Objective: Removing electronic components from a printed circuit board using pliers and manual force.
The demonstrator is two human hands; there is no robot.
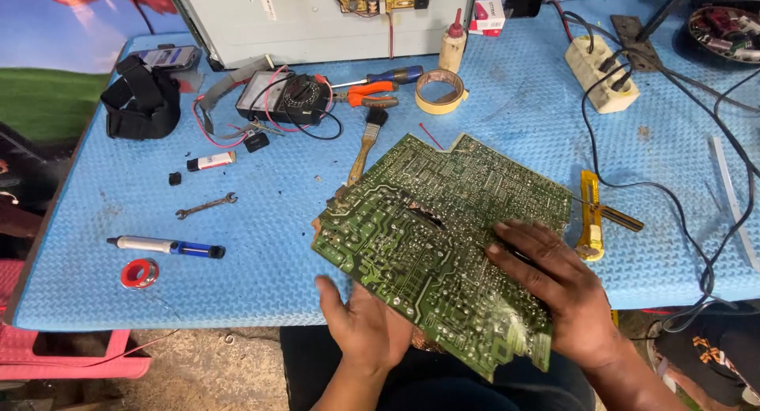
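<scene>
Nearest the camera, the left hand [360,324] cups the lower edge of a green circuit board [427,229] from beneath, while the right hand [558,288] lies flat on its solder side, fingers spread, gripping the right end. Board held tilted above the front edge of the blue padded surface [261,245], copper tracks up, a dark crack near its middle. Yellow utility knife [589,217] lies just right of it; a paintbrush [366,146] and tape roll [440,91] sit beyond.
</scene>
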